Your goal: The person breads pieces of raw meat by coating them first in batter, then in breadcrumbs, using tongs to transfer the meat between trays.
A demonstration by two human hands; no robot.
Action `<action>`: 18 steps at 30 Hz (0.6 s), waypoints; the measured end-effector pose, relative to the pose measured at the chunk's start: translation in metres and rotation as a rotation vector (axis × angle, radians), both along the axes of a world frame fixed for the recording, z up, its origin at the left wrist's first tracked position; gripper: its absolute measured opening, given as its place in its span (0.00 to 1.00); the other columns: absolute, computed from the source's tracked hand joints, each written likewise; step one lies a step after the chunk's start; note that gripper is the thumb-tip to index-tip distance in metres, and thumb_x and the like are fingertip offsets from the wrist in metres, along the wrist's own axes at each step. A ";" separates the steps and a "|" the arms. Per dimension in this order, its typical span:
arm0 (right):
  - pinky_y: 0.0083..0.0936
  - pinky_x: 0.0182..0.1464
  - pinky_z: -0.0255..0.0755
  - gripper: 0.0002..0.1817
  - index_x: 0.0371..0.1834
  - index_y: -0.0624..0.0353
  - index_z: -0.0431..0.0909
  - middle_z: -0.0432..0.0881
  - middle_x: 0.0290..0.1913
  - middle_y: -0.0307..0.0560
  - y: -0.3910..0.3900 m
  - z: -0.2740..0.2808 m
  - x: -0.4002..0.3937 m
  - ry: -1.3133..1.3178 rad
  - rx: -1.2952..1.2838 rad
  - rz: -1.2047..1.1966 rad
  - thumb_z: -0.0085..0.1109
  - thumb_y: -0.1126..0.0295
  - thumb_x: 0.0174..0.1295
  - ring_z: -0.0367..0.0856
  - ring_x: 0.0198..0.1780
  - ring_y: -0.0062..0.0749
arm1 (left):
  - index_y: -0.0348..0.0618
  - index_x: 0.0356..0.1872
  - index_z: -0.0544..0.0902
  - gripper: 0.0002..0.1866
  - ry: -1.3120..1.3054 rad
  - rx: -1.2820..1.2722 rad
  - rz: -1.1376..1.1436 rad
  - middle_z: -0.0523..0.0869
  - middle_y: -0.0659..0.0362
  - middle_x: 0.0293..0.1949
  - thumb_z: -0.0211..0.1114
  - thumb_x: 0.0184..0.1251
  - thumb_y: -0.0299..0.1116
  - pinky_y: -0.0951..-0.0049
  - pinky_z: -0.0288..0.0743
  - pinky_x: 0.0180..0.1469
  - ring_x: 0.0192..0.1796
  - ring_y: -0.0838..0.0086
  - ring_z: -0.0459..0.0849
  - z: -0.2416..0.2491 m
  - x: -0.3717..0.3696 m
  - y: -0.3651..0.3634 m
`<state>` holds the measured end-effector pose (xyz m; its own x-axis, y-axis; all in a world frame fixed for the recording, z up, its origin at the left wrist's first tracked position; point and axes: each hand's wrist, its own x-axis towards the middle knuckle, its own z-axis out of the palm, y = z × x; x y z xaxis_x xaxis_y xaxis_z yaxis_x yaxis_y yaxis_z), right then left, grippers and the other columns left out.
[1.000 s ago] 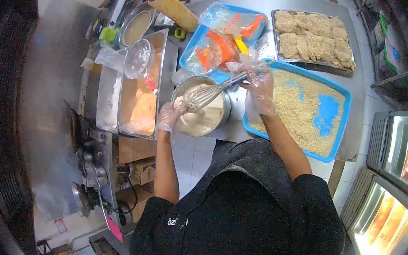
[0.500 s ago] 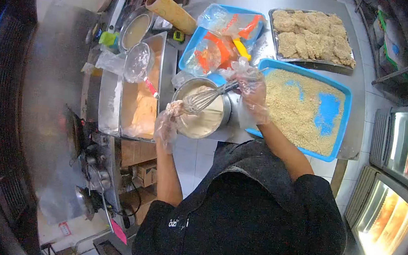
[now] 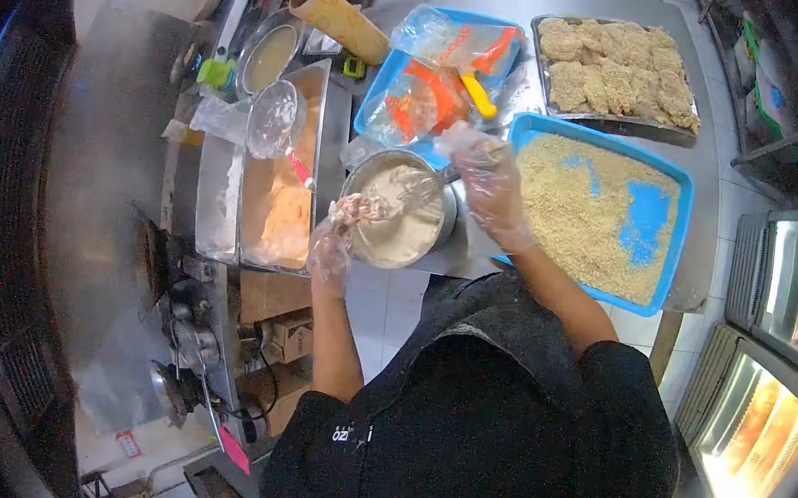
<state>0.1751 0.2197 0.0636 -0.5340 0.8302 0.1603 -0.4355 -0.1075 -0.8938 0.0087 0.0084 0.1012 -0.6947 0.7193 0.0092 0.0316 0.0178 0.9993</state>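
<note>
Gloved right hand (image 3: 495, 186) grips whisk (image 3: 417, 191) in batter pot (image 3: 420, 237); gloved left hand (image 3: 331, 250) at rim, batter-smeared.

Is a steel table (image 3: 694, 270), shiny in patches. Carries a bowl (image 3: 448, 220) at the near edge, a blue crumb tray (image 3: 684, 216) to its right, a metal tray (image 3: 616, 128) of coated pieces beyond that, a blue bag tray (image 3: 372, 100) beyond the bowl. Meets two pans (image 3: 335, 126) on the left.
</note>
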 end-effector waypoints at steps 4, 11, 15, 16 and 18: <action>0.29 0.39 0.75 0.16 0.48 0.58 0.71 0.78 0.45 0.51 -0.012 0.017 -0.002 -0.445 0.597 -0.075 0.52 0.75 0.54 0.80 0.40 0.39 | 0.33 0.44 0.79 0.19 0.191 -0.721 0.229 0.81 0.56 0.38 0.58 0.60 0.41 0.76 0.72 0.39 0.35 0.73 0.78 -0.040 -0.033 -0.019; 0.24 0.38 0.74 0.16 0.46 0.66 0.69 0.79 0.36 0.47 -0.012 0.003 -0.025 -0.034 0.125 -0.125 0.60 0.75 0.55 0.80 0.38 0.28 | 0.38 0.36 0.81 0.14 -0.097 -0.427 0.239 0.82 0.57 0.33 0.60 0.59 0.40 0.76 0.70 0.39 0.34 0.73 0.77 -0.043 -0.023 -0.014; 0.26 0.39 0.75 0.14 0.43 0.62 0.74 0.81 0.35 0.46 -0.014 0.021 -0.011 -0.212 0.352 -0.194 0.60 0.74 0.53 0.81 0.37 0.33 | 0.39 0.37 0.82 0.15 0.175 -0.301 0.138 0.82 0.58 0.34 0.60 0.59 0.42 0.78 0.69 0.39 0.36 0.78 0.77 -0.042 -0.014 -0.011; 0.25 0.40 0.74 0.13 0.42 0.62 0.74 0.81 0.35 0.46 -0.017 0.020 -0.012 -0.179 0.369 -0.209 0.61 0.73 0.53 0.81 0.36 0.33 | 0.39 0.36 0.82 0.15 0.172 -0.364 0.176 0.82 0.59 0.34 0.59 0.60 0.42 0.78 0.69 0.38 0.36 0.79 0.77 -0.052 -0.020 -0.014; 0.26 0.41 0.74 0.13 0.41 0.62 0.75 0.81 0.35 0.46 -0.021 0.020 -0.015 -0.142 0.316 -0.228 0.62 0.73 0.52 0.81 0.37 0.34 | 0.40 0.34 0.82 0.14 0.026 -0.469 0.285 0.82 0.59 0.33 0.59 0.60 0.42 0.78 0.69 0.36 0.34 0.79 0.76 -0.088 -0.046 -0.029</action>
